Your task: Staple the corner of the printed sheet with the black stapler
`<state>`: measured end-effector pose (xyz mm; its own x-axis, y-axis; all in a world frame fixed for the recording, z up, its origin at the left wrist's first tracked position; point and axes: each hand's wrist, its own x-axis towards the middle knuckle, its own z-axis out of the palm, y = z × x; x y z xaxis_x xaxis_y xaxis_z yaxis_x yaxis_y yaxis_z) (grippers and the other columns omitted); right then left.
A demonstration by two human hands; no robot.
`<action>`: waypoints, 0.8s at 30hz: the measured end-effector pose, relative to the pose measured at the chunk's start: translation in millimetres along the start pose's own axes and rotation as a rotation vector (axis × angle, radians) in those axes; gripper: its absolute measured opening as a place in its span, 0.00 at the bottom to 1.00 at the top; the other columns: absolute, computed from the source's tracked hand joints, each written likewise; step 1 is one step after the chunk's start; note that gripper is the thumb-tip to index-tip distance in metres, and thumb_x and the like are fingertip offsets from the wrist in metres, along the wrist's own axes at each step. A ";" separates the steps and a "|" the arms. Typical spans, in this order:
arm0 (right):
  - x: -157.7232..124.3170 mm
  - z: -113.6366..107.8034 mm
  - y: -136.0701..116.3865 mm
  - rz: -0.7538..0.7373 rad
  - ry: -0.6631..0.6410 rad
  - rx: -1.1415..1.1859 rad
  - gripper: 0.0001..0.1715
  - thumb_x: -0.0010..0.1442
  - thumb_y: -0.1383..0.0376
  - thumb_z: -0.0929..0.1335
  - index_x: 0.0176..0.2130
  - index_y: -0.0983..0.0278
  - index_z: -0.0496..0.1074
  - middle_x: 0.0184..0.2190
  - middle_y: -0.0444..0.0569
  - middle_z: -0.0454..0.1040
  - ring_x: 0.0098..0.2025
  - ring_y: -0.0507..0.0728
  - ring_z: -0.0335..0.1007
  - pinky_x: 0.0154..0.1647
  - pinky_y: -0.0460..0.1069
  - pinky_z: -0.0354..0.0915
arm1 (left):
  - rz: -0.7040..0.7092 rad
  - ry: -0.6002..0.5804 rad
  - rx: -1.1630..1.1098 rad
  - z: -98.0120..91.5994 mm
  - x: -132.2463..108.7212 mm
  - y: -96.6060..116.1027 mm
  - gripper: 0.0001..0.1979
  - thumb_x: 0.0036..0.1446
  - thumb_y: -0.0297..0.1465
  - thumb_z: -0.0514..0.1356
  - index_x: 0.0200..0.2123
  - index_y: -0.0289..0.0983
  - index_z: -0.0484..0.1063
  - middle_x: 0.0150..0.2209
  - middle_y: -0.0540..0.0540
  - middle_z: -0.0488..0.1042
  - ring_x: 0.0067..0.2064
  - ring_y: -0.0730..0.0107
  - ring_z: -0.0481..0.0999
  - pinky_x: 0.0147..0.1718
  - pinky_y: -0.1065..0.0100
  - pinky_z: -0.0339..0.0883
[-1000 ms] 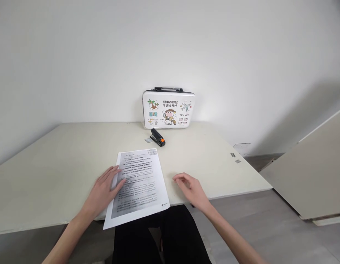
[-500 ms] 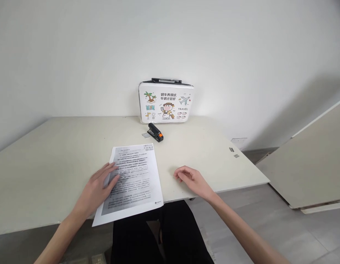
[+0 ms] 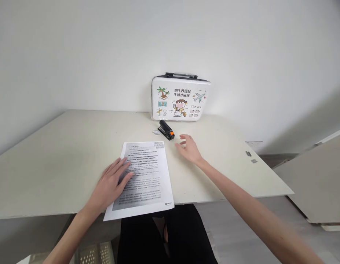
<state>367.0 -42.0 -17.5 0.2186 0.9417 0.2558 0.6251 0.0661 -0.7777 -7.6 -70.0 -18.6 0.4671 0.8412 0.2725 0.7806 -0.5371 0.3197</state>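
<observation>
A printed sheet of paper [image 3: 145, 176] lies on the white table, its lower edge reaching past the table's front edge. My left hand [image 3: 112, 181] rests on the sheet's left side with its fingers spread. To the right of a black stapler [image 3: 166, 130] with an orange mark is my right hand [image 3: 188, 148], fingers apart and nothing in them, not touching the stapler. Several small staple strips [image 3: 156, 132] lie just left of the stapler.
Behind the stapler, a white case [image 3: 181, 99] with cartoon prints stands against the wall. Small grey pieces [image 3: 251, 157] lie near the right end of the table [image 3: 62, 157]. A pale panel [image 3: 318, 183] stands at the right.
My right hand has moved forward from near the table's front edge to beside the stapler, and its fingers have opened. My left hand stays on the paper. The view has shifted.
</observation>
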 end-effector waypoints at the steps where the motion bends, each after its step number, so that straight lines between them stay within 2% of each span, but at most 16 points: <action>1: 10.6 7.8 -1.2 0.007 0.009 -0.030 0.33 0.63 0.54 0.70 0.62 0.64 0.64 0.62 0.62 0.67 0.51 0.61 0.75 0.48 0.55 0.72 | 0.000 0.003 0.000 0.3 -0.6 0.6 0.34 0.71 0.55 0.47 0.67 0.42 0.69 0.72 0.45 0.61 0.74 0.47 0.56 0.71 0.43 0.53; 5: 40.2 39.3 -7.2 0.077 0.037 -0.198 0.38 0.64 0.49 0.69 0.64 0.65 0.61 0.62 0.62 0.67 0.57 0.64 0.70 0.52 0.56 0.70 | -0.012 0.013 0.017 1.0 -2.3 2.3 0.33 0.71 0.54 0.48 0.68 0.43 0.68 0.73 0.46 0.60 0.74 0.47 0.56 0.71 0.43 0.52; 8: 51.7 54.7 -8.5 0.110 0.048 -0.242 0.28 0.67 0.50 0.67 0.59 0.64 0.66 0.57 0.61 0.71 0.60 0.67 0.66 0.53 0.58 0.69 | -0.012 0.002 0.037 0.7 -3.1 2.7 0.32 0.72 0.53 0.47 0.68 0.43 0.68 0.73 0.46 0.59 0.75 0.49 0.55 0.71 0.44 0.53; 11: 56.0 55.3 -4.4 0.116 0.048 -0.274 0.19 0.69 0.53 0.65 0.52 0.62 0.70 0.52 0.59 0.74 0.57 0.68 0.67 0.52 0.60 0.68 | -0.015 0.002 0.042 0.0 -3.5 3.5 0.30 0.72 0.51 0.48 0.68 0.43 0.68 0.73 0.46 0.60 0.74 0.50 0.56 0.71 0.44 0.54; 14: 50.0 41.6 4.7 0.098 0.043 -0.295 0.16 0.70 0.54 0.65 0.50 0.62 0.70 0.51 0.59 0.74 0.56 0.68 0.67 0.51 0.59 0.68 | -0.023 0.010 0.034 -0.9 -3.5 5.3 0.29 0.72 0.50 0.50 0.67 0.44 0.69 0.72 0.47 0.61 0.74 0.50 0.57 0.71 0.44 0.54; 17: 31.8 17.5 17.8 0.061 0.033 -0.304 0.17 0.70 0.54 0.64 0.49 0.62 0.70 0.50 0.60 0.73 0.56 0.69 0.67 0.50 0.59 0.68 | -0.029 0.016 0.028 -1.5 -3.6 6.5 0.28 0.72 0.50 0.50 0.66 0.43 0.70 0.72 0.46 0.62 0.74 0.50 0.57 0.70 0.44 0.55; 24: -43.0 -58.4 52.6 -0.094 -0.061 -0.241 0.22 0.70 0.47 0.62 0.47 0.61 0.71 0.44 0.56 0.75 0.47 0.65 0.71 0.52 0.59 0.68 | -0.027 0.005 0.063 -1.3 -1.5 4.2 0.29 0.71 0.50 0.51 0.68 0.45 0.68 0.72 0.46 0.62 0.74 0.49 0.57 0.70 0.42 0.53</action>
<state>434.2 -98.3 -35.9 0.1105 0.9536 0.2799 0.8028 0.0803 -0.5908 -5.6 -73.5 -16.5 0.4437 0.8548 0.2691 0.8175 -0.5091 0.2694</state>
